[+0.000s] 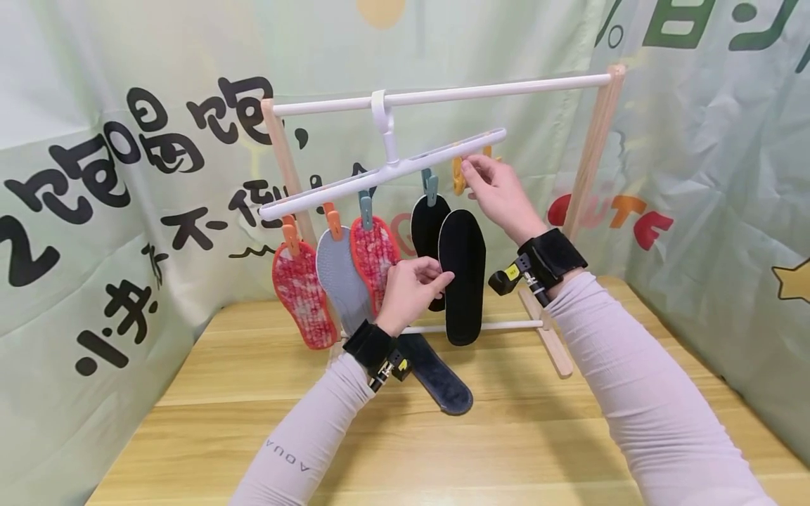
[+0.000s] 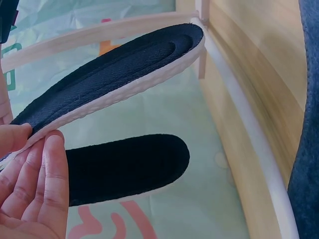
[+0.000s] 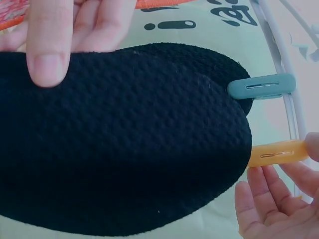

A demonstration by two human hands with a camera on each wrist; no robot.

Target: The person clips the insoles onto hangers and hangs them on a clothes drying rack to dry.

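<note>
My left hand (image 1: 410, 289) pinches the long edge of a black insole (image 1: 465, 281) between thumb and fingers. In the left wrist view the same insole (image 2: 119, 74) shows a pale underside. Up at the white clip hanger (image 1: 342, 185), my right hand (image 1: 501, 193) pinches a yellow clip (image 1: 458, 177). The insole's rounded top lies below that clip in the head view; in the right wrist view it overlaps the yellow clip's (image 3: 279, 153) tip, and I cannot tell whether they touch. Another black insole (image 1: 427, 221) hangs behind from a teal clip (image 1: 431, 188).
Left along the hanger hang a red-and-white insole (image 1: 304, 295), a grey insole (image 1: 342, 274) and another red-and-white insole (image 1: 375, 249). A dark blue insole (image 1: 443, 379) lies on the wooden table (image 1: 506, 443). The rack's top bar (image 1: 493, 90) carries the tilted hanger.
</note>
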